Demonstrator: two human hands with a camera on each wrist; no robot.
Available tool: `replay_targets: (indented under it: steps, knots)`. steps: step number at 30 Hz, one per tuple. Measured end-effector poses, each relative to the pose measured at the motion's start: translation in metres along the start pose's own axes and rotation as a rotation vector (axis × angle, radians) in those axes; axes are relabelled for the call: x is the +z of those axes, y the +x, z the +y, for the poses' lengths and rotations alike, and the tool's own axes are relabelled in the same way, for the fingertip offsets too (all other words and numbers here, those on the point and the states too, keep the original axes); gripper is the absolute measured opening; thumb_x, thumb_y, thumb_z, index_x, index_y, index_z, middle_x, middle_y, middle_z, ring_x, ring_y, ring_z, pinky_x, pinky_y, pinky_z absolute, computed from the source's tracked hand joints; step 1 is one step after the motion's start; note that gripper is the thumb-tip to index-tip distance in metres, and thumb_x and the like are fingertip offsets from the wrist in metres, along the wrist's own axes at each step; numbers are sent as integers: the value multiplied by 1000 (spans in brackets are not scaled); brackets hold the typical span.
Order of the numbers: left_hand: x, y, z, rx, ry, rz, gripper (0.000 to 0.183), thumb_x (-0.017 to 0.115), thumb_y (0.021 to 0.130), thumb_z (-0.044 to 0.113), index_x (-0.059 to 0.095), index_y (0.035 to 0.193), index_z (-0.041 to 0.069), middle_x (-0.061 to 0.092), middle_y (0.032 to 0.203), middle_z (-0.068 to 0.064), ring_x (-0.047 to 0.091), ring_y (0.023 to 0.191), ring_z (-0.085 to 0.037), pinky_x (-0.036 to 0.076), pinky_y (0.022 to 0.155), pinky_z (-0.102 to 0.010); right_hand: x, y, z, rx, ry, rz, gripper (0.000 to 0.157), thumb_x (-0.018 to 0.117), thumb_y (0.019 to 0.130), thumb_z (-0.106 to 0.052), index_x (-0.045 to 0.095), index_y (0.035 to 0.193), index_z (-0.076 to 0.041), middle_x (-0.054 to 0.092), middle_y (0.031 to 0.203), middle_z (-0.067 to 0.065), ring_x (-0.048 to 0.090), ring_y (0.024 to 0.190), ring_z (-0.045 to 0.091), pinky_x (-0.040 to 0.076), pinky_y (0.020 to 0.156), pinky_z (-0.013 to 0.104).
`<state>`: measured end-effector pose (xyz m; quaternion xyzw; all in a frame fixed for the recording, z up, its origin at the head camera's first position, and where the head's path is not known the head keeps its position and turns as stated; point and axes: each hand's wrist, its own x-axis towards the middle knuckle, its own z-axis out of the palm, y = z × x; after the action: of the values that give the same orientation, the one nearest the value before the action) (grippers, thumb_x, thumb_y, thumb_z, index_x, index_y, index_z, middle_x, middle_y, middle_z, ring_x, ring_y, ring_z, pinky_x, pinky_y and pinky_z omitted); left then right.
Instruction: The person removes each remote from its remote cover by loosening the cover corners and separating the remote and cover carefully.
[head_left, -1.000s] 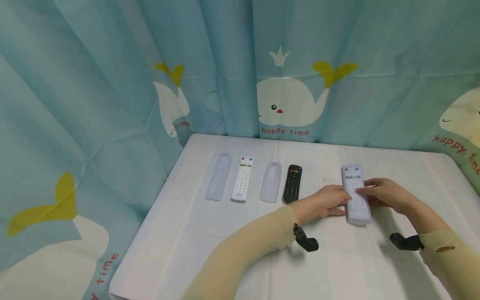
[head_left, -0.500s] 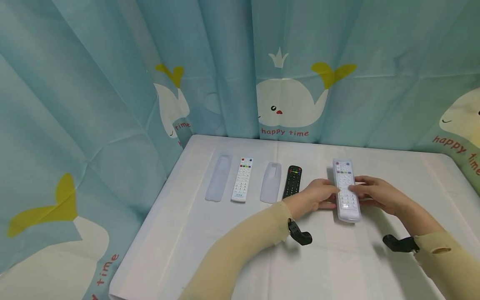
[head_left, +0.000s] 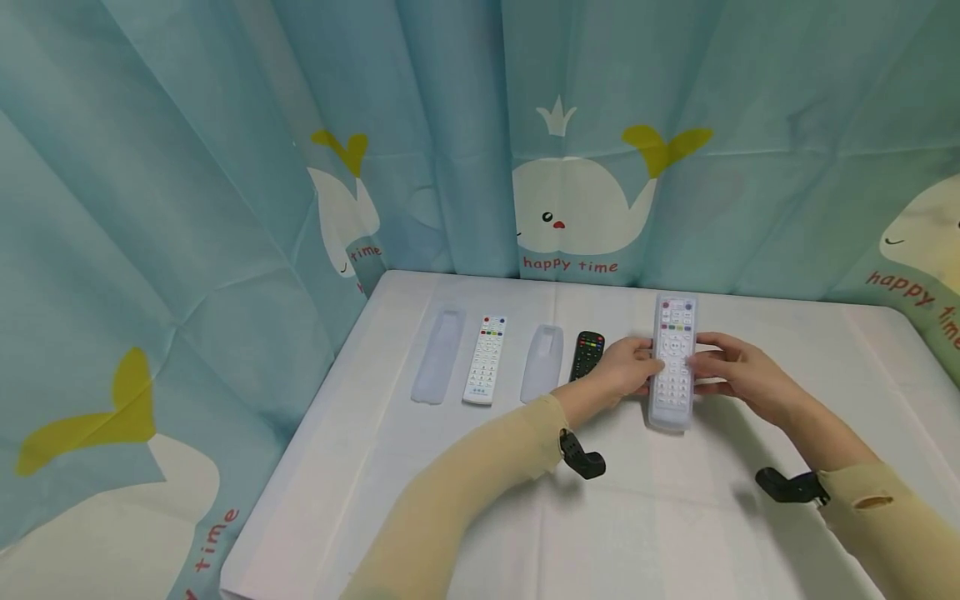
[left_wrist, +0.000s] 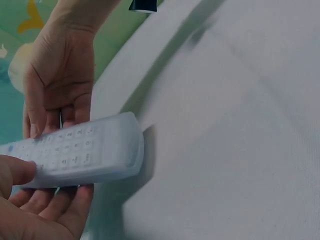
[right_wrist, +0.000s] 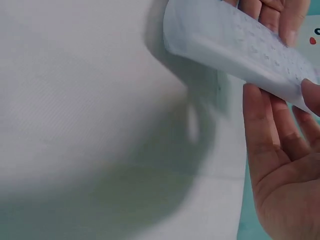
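In the head view, a white remote control (head_left: pixel 672 392) in a translucent sleeve-like cover stands tilted up between the two hands. The left hand (head_left: pixel 621 368) pinches its left edge, thumb on the button face and fingers behind. From the other side the right hand (head_left: pixel 738 371) grips it in the same manner. Both wrist views show the covered remote (left_wrist: pixel 105 147) close over the white table, its lower end casting a shadow. In the right wrist view, fingers of the right hand (right_wrist: pixel 290 175) lie under the cover's edge.
Left of the hands lie a black remote (head_left: pixel 588 354), partly behind the left hand, an empty translucent cover (head_left: pixel 542 367), a white remote (head_left: pixel 486 360) and a longer cover (head_left: pixel 438 358). A blue whale-print curtain (head_left: pixel 450 167) hangs along the white table's (head_left: pixel 360 483) far and left edges.
Both hands have moved the covered remote leftward and away from the body, toward the black remote. Its far end has tipped up off the table. The other remotes and covers stay put.
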<state>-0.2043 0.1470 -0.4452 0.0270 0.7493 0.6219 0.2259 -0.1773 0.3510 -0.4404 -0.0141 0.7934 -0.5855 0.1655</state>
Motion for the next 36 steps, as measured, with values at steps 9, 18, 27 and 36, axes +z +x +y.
replay_targets:
  steps: [9,18,27,36]
  knots:
    - [-10,1,5,132,2,-32,35,63,103,13,60,136,5,70,114,-3,64,93,-7,58,85,-36,4,0,-7,-103,-21,82,66,61,105,-27,32,150,12,59,115,-6,64,98,4,58,84,27]
    - [-16,4,11,248,63,-33,34,64,102,9,61,135,2,68,115,-2,62,101,-6,53,84,-24,7,1,-13,-199,-54,163,59,62,104,-25,40,146,10,60,116,-11,63,100,-1,57,84,25]
    - [-22,6,16,295,116,-67,36,62,103,9,59,138,4,68,124,-3,63,110,-8,51,92,-24,10,1,-15,-256,-76,202,47,63,104,-23,49,142,1,61,118,-13,60,106,-1,52,86,15]
    - [-23,9,16,336,118,-71,30,62,103,6,61,133,6,66,126,-3,62,109,-6,51,88,-21,13,3,-14,-274,-139,280,38,66,103,-20,55,135,-3,59,115,-21,56,106,-6,47,84,9]
